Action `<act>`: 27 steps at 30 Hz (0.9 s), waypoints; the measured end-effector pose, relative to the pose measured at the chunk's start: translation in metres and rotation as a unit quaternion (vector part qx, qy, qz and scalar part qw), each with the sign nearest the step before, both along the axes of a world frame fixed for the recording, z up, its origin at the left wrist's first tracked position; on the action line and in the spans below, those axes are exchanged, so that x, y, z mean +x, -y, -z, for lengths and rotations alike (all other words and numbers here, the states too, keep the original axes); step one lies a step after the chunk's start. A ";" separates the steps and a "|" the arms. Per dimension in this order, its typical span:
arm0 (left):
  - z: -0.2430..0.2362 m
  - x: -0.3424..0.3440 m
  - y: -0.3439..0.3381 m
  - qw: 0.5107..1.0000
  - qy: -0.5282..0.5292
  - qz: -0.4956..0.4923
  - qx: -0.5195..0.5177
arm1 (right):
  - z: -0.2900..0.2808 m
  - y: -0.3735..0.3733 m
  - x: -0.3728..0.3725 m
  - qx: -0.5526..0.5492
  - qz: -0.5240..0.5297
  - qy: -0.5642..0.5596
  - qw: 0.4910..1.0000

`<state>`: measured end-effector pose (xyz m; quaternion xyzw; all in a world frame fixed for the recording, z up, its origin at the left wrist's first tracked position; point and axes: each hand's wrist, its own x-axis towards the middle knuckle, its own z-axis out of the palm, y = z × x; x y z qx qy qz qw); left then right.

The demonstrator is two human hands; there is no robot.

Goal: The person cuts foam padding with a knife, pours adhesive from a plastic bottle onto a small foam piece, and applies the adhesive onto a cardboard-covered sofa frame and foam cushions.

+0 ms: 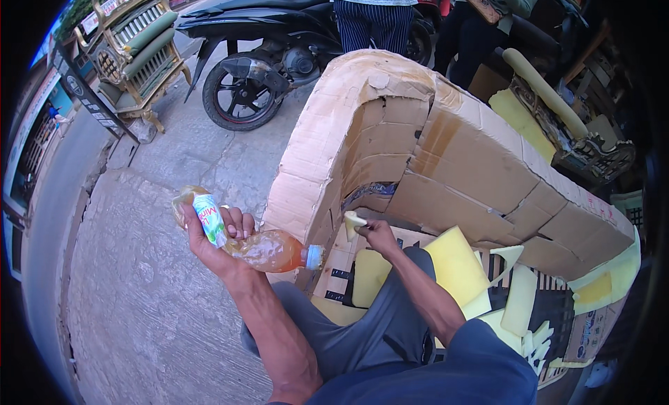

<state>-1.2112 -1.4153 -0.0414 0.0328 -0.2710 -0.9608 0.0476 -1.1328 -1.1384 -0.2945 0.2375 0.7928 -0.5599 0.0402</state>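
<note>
My left hand (pixel 216 234) grips a squashed plastic bottle (pixel 272 250) of amber liquid, lying sideways with its light blue cap pointing right. My right hand (pixel 375 234) pinches a small pale foam scrap (pixel 352 222) inside a cardboard-covered sofa frame (pixel 460 175). Below that hand, several yellow foam sheets (pixel 456 269) and narrow offcuts (pixel 529 342) lie on the slatted, strapped seat base. More foam (pixel 603 283) covers the frame's right end. My legs rest at the frame's near side.
A black motorbike (pixel 272 71) stands behind the frame, with two people (pixel 369 25) beside it. An ornate chair (pixel 132 64) is at the back left near a street (pixel 42 231). Upholstered furniture parts (pixel 550 98) are piled at the back right. Rough concrete (pixel 153 300) lies to my left.
</note>
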 end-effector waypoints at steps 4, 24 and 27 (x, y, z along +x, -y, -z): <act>-0.008 0.006 -0.009 0.998 -0.052 -0.016 -0.017 | -0.083 0.036 0.041 -0.221 0.137 -0.049 0.964; -0.011 0.013 -0.031 0.969 -0.084 -0.170 -0.159 | -0.021 -0.031 0.012 -0.014 0.398 -0.204 0.894; -0.012 0.011 -0.009 0.988 -0.042 -0.133 -0.064 | -0.004 -0.076 -0.028 0.172 0.512 -0.303 0.785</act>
